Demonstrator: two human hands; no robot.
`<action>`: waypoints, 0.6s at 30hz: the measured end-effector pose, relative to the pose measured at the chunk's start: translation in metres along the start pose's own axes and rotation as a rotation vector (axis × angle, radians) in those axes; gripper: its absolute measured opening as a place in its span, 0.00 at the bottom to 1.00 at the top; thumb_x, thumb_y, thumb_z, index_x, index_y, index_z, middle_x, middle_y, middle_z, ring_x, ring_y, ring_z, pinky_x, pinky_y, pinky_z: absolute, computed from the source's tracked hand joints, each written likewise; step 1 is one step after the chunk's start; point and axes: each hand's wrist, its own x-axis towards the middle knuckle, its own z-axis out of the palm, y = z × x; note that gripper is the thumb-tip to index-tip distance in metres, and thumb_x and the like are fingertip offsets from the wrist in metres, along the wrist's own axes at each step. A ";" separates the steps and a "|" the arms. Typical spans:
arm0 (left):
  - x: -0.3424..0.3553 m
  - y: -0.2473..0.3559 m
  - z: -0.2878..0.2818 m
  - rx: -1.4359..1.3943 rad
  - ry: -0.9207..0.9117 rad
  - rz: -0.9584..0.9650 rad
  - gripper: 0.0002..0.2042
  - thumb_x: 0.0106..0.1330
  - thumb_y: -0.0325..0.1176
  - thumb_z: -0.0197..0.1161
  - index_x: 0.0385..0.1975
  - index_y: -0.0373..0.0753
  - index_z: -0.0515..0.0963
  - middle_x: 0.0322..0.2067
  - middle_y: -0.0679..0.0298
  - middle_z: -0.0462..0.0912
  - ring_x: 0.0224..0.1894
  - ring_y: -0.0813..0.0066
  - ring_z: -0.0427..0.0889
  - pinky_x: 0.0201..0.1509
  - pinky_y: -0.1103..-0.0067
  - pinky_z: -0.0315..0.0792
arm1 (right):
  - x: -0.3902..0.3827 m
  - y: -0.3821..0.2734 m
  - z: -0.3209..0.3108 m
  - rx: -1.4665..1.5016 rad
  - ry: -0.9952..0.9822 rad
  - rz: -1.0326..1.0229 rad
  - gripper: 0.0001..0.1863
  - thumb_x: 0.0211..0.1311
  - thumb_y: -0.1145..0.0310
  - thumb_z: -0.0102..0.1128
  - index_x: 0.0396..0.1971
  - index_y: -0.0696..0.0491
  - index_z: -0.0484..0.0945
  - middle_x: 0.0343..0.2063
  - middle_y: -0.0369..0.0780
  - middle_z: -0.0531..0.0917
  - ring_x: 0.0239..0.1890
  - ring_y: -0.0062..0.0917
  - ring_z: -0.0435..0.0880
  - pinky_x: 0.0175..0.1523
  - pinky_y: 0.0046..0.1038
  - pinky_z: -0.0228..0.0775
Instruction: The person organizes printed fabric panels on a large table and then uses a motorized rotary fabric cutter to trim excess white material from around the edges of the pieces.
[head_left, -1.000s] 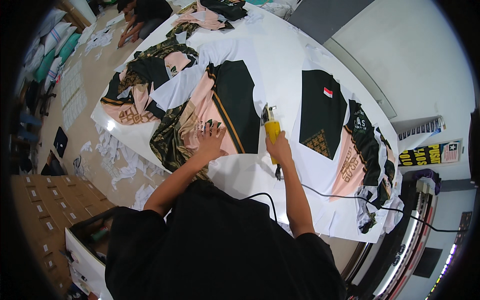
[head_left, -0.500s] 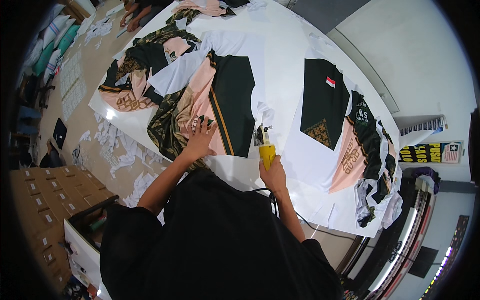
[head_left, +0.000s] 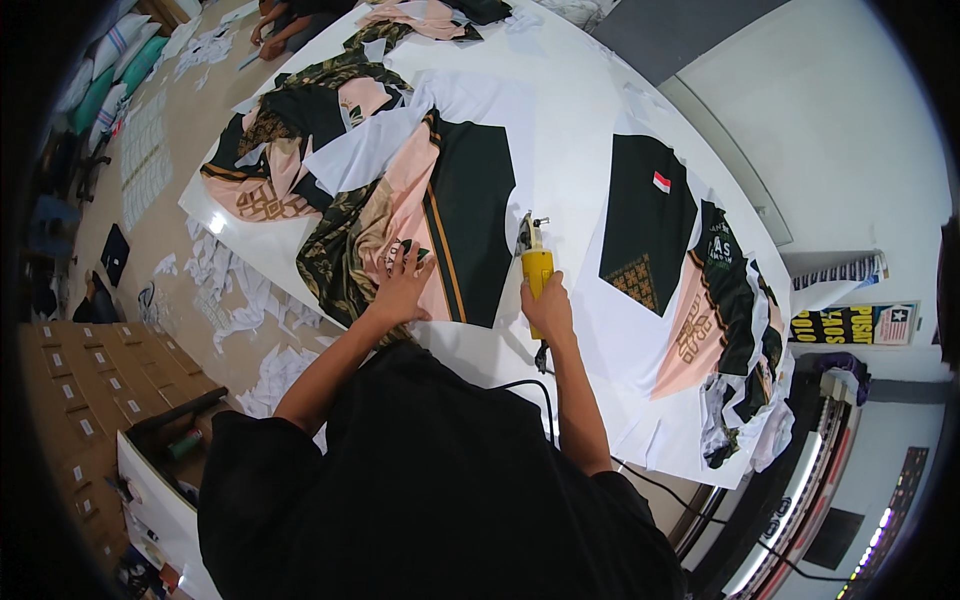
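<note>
A printed cloth panel in dark green, pink and gold [head_left: 440, 225] is being cut out on a big white table [head_left: 580, 110]. The cutting step seems to be in hand.

The left hand [head_left: 402, 288] is laid flat on the lower part of the panel, with the fingers spread wide, so the cloth is pressed down. The right hand [head_left: 547, 306] is closed around the yellow handle of a small electric cutter [head_left: 534, 262]. The cutter's metal head sits just beside the right edge of the dark green part of the panel. A black cord [head_left: 540, 400] hangs from the cutter toward the person's body.

The panel lies between the two hands and stretches away from them up the table. For the next move, the cloth would need to be kept flat and still, and the blade kept close along the printed edge, well apart from the spread fingers.

More printed panels [head_left: 690, 290] lie to the right. White paper scraps [head_left: 235, 300] are seen on the floor to the left.
</note>
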 end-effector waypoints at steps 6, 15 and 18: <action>-0.001 0.000 0.000 -0.019 -0.010 -0.005 0.63 0.39 0.50 0.85 0.78 0.50 0.50 0.79 0.48 0.38 0.79 0.35 0.39 0.73 0.33 0.41 | 0.041 -0.008 0.000 -0.010 -0.014 -0.013 0.29 0.63 0.54 0.63 0.44 0.66 0.65 0.34 0.66 0.83 0.36 0.59 0.86 0.41 0.47 0.82; -0.010 -0.001 0.001 -0.027 -0.005 -0.007 0.62 0.37 0.48 0.86 0.77 0.50 0.54 0.78 0.49 0.41 0.79 0.37 0.42 0.73 0.35 0.43 | 0.083 -0.014 -0.006 -0.019 -0.029 -0.031 0.30 0.63 0.53 0.64 0.45 0.67 0.65 0.36 0.66 0.83 0.37 0.59 0.86 0.43 0.48 0.82; -0.012 -0.002 0.002 -0.023 0.026 0.010 0.63 0.35 0.48 0.87 0.77 0.50 0.55 0.78 0.48 0.42 0.78 0.37 0.43 0.73 0.35 0.43 | 0.091 -0.014 -0.006 -0.037 -0.017 -0.067 0.30 0.63 0.53 0.64 0.44 0.67 0.65 0.34 0.66 0.83 0.37 0.59 0.86 0.42 0.48 0.81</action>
